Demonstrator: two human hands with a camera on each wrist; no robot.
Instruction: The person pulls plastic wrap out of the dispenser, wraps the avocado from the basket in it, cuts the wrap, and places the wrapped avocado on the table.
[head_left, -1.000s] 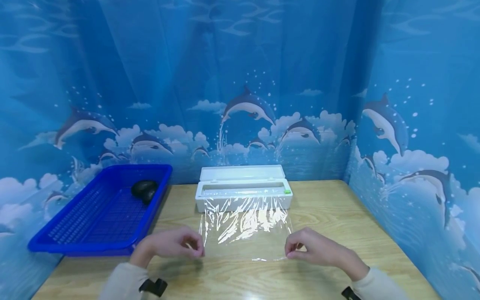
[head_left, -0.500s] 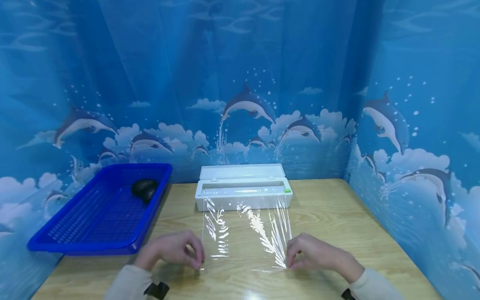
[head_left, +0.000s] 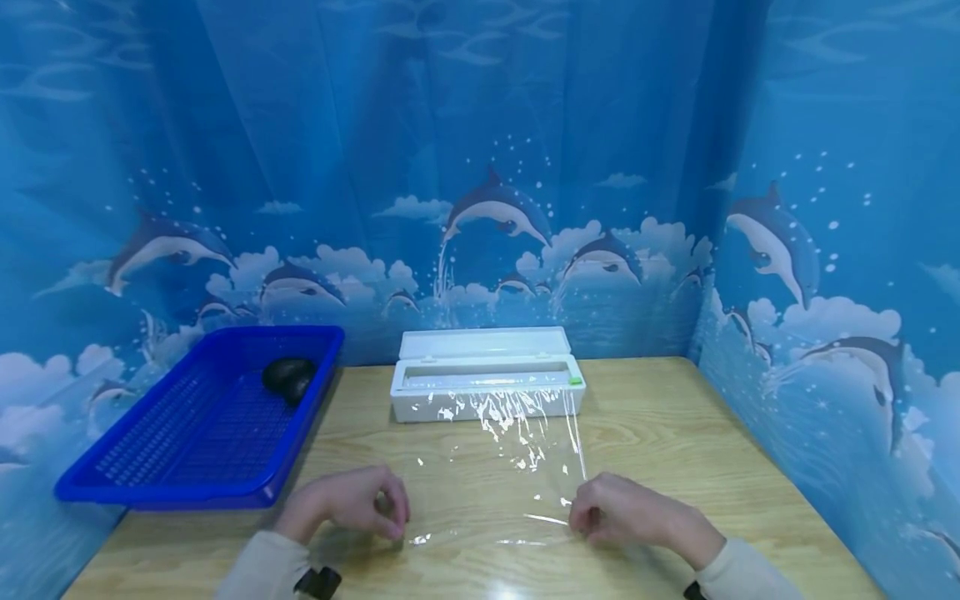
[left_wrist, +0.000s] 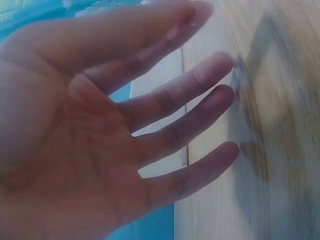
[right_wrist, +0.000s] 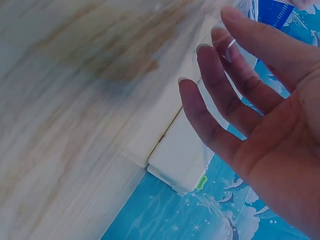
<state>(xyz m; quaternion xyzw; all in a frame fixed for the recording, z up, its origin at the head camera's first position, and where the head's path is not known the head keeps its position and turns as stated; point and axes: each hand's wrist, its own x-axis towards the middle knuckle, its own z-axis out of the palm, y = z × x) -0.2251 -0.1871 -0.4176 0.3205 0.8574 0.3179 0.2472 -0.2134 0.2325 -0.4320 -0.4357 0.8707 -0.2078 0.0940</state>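
A clear sheet of cling film (head_left: 528, 454) stretches from a white cling film box (head_left: 411, 408) toward the near side of the wooden table. My left hand (head_left: 356, 500) pinches its near left corner between thumb and index finger. At the near right corner, my right hand (head_left: 633, 512) pinches the film the same way. In the left wrist view, the other fingers (left_wrist: 190, 120) of that hand are spread close over the table. The right wrist view shows the remaining fingers (right_wrist: 212, 117) loosely bent, with the box (right_wrist: 180, 155) beyond them. The film's roll shows inside the box.
A blue plastic basket (head_left: 172, 492) stands at the left, its near right corner beside my left forearm. Two dark, rounded objects (head_left: 288, 379) lie in it. The box's lid (head_left: 483, 343) is raised at the back. A dolphin-print curtain (head_left: 480, 125) encloses the table (head_left: 645, 417).
Both hands have moved a little toward me, still pinching the film, and the drawn-out sheet is longer. Its glare has shifted. The box and basket stay put.
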